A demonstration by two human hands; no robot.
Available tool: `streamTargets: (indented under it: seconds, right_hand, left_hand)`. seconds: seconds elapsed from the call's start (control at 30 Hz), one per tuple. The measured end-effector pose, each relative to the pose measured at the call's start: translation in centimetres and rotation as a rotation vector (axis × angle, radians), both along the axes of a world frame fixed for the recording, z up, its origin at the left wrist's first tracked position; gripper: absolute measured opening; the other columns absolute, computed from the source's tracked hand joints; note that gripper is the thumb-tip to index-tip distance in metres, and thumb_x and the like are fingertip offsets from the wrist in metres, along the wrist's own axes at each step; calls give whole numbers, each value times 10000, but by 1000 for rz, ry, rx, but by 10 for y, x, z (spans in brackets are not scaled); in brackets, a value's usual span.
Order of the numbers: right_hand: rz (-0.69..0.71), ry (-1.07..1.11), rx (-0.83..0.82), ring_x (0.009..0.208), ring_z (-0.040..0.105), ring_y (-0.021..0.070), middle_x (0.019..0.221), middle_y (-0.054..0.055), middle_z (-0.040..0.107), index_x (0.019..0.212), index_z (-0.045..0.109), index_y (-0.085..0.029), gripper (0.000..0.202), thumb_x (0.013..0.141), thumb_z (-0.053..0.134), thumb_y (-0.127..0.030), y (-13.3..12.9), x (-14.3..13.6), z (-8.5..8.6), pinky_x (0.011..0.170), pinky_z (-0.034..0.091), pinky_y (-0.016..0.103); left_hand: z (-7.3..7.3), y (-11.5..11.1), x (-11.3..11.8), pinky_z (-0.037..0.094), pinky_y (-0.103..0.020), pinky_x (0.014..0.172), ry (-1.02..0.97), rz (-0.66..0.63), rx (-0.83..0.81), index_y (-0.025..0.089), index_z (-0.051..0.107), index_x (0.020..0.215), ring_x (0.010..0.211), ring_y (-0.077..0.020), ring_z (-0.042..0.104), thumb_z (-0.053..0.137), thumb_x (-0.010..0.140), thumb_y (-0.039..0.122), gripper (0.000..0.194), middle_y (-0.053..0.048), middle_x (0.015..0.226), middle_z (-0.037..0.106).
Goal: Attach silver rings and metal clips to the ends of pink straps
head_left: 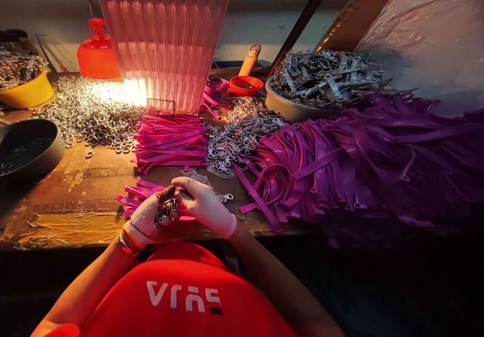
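My left hand [148,217], in a whitish glove with darkened fingertips, curls around a handful of small shiny metal pieces [166,213]. My right hand [207,207] wears a thin white glove. Its thumb and fingers are pressed together, meeting the left fingertips above the metal pieces; whatever is between them is hidden. Beneath both hands lies a small batch of pink straps [139,191], partly covered. A neat stack of pink straps [170,143] sits just beyond. Close to the right hand are a few loose metal clasps [226,197].
Metal rings [94,108] are heaped at the left under a red lamp [99,55]. A pile of metal clasps [242,135] adjoins a large mound of purple straps [325,165]. A grey basin [282,103], dark pan [49,150], yellow bowl [32,92] and red dish [245,91] surround the worktable [86,186].
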State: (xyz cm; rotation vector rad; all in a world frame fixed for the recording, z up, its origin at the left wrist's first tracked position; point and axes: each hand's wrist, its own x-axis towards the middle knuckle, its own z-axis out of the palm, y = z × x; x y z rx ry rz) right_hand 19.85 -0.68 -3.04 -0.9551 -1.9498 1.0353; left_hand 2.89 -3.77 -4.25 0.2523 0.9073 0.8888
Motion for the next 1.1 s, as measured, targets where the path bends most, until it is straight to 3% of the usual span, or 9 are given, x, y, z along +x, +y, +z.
streamTargets:
  seconds: [0.1,0.17,0.27,0.33,0.5,0.7,0.83,0.97,1.1]
  right_hand:
    - [-34,11,31,1075,654,187,1179,60,724,1175,671,-225,309,893,548,-198,-5,-1,0,1005,483,341]
    - [-78,87,-40,1016,649,174,1132,51,721,1158,670,-221,296,888,551,-222,-5,-1,-1,957,496,320]
    - [-154,262,-305,788,610,128,948,15,684,1147,655,-198,301,880,568,-308,-3,1,-3,740,507,259]
    - [-171,370,-481,621,518,92,804,-29,614,1148,638,-182,343,859,595,-361,-1,1,-5,590,443,229]
    - [-171,453,-585,550,442,71,717,-64,533,1107,638,-171,383,799,668,-396,0,-1,-9,529,374,222]
    - [-273,431,-459,693,537,110,844,-9,617,1100,673,-178,350,816,660,-382,-4,-6,-11,646,460,251]
    - [-341,356,-277,912,632,164,1037,44,712,1111,674,-196,297,860,610,-342,-12,-10,-16,844,522,293]
    - [-339,256,-104,1005,653,173,1121,44,719,1136,657,-223,257,913,553,-297,-19,-11,-26,937,520,310]
    - [-255,-3,88,1080,636,210,1224,124,664,1312,568,-174,363,971,479,-258,-20,-5,-26,991,494,359]
  left_hand:
    - [-1,0,2,302,-131,310,-49,-9,19,114,649,885,489,-113,579,624,889,224,113,-43,663,627]
    - [-2,0,1,301,-122,321,-80,-10,20,110,650,903,511,-105,573,618,862,168,78,-41,687,619]
    - [-4,-2,-1,288,-116,312,-130,10,-31,87,648,943,497,-91,546,593,840,123,122,-43,696,602]
    - [-5,-3,-3,295,-119,306,-166,47,-73,70,645,981,477,-88,533,556,843,102,167,-54,705,612]
    - [-6,-3,-8,315,-162,275,-200,21,-108,91,644,1021,466,-136,576,520,921,266,236,-89,761,665]
    - [-9,-6,8,260,-115,284,22,-19,-37,141,628,917,439,-70,534,675,864,263,141,-13,710,627]
    - [-7,-10,24,267,-111,302,10,1,26,172,628,953,441,-53,498,774,783,308,263,35,692,586]
    - [-4,-16,31,283,-100,343,19,65,75,176,634,990,455,-40,465,825,712,347,378,62,651,535]
    - [-2,-19,22,232,-127,337,317,25,209,171,602,853,440,-54,443,760,778,471,348,50,619,518]
